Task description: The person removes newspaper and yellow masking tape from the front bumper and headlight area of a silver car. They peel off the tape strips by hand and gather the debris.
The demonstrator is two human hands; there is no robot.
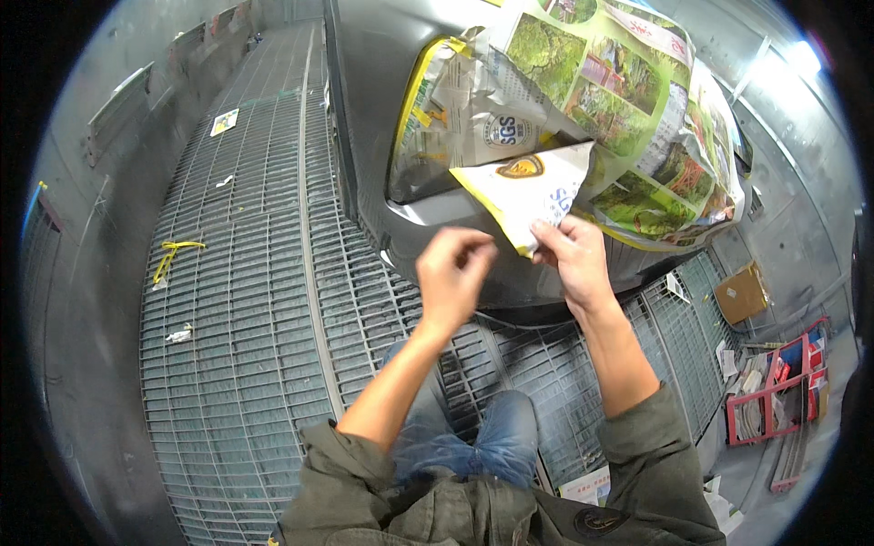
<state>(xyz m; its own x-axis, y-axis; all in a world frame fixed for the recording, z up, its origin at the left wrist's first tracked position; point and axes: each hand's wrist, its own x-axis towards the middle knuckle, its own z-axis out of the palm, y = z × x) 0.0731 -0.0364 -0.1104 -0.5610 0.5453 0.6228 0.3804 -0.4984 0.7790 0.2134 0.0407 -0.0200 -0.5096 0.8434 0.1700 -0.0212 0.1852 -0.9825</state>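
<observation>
In front of me is the dark grey corner of a vehicle body (364, 82), partly covered with printed masking paper (537, 64) edged in yellow tape. A loose white flap of masking paper (523, 187), with a yellow edge, hangs out from the cover toward me. My right hand (578, 255) pinches the lower corner of this flap between thumb and fingers. Just left of that corner is my left hand (455, 273), slightly blurred, its fingers curled in and apart from the flap. Whether it holds something small is hidden by the blur.
Metal grating (237, 300) makes up the floor, with a crumpled yellow tape strip (173, 255) and paper scraps on it. At the right stand a red-framed rack (774, 391) with papers and a cardboard box (742, 293). A grey wall (100, 227) runs along the left.
</observation>
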